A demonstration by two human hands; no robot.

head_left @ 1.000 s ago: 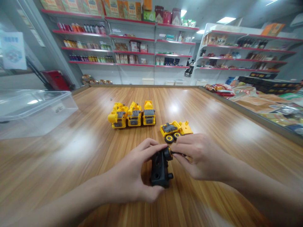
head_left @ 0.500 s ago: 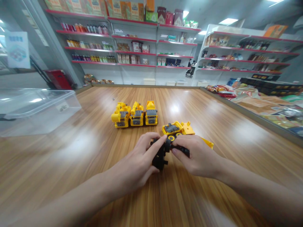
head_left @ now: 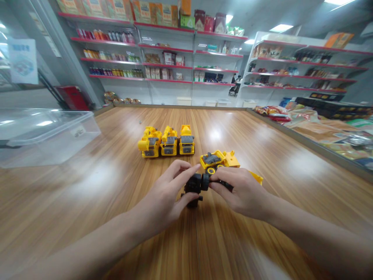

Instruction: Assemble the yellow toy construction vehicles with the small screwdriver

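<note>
My left hand [head_left: 167, 190] is closed around a black toy truck chassis [head_left: 193, 182], fingers on top and thumb underneath. A black wheel [head_left: 205, 181] sits at the chassis's right side. My right hand [head_left: 240, 190] pinches what looks like a small black screwdriver [head_left: 225, 184], its tip end at the wheel and mostly hidden by my fingers. Just beyond my hands lie a yellow truck bed with a grey piece in it [head_left: 212, 158], yellow-hubbed wheels [head_left: 211, 170] and a yellow cab part [head_left: 231, 158]. Another yellow part [head_left: 256, 177] shows partly behind my right hand.
Three assembled yellow toy trucks [head_left: 168, 142] stand side by side farther back on the wooden table [head_left: 116, 217]. A clear plastic bin [head_left: 52, 136] is at the left. Packaged goods [head_left: 314, 120] lie beyond the right edge, and stocked shelves [head_left: 163, 62] line the back.
My left hand has shifted slightly left and turned the chassis, so the wheel now faces my right hand. My right hand has barely moved; the trucks behind stay put.
</note>
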